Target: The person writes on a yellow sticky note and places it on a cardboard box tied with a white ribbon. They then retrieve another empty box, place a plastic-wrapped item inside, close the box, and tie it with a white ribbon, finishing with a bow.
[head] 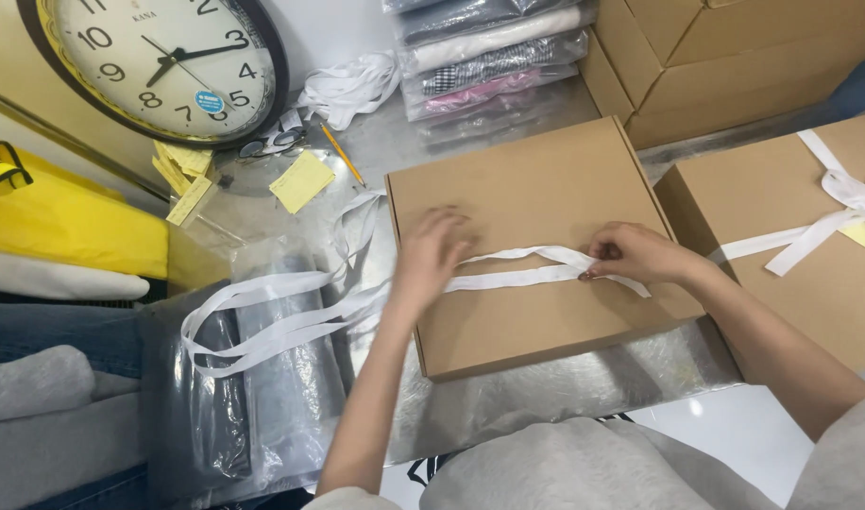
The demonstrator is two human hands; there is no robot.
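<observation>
Ribbon (522, 274), flat white, lies across the lid of the brown cardboard box (536, 236) in the middle of the surface (584, 382), crossing over itself near the box's right side. Our right hand (636, 253) pinches it at that crossing, grip clenched on the ribbon. Our left hand (431, 257) is motion-blurred, fingers spread on the lid over the ribbon's left run; we cannot tell if it grasps the ribbon or just presses it down.

Risks as we judge them:
- Only one pinch point holds the crossing. If the right hand eases off, the crossing likely slackens.
- The long loose tail (262, 321) trails off the box's left edge over the clear plastic garment bags (253, 406). It could snag there and drag the ribbon off centre.
- The box sits on slick plastic film, so a hard pull may skate it toward the second box (782, 236), already tied with a bow (853, 203), just beside it on the right.
- The pencil (342, 154) and yellow sticky notes (301, 180) lie near the far-left corner and could get swept by the tail.

The wall clock (154, 66) and the stack of bagged clothes (494, 57) are well apart, no concern.
</observation>
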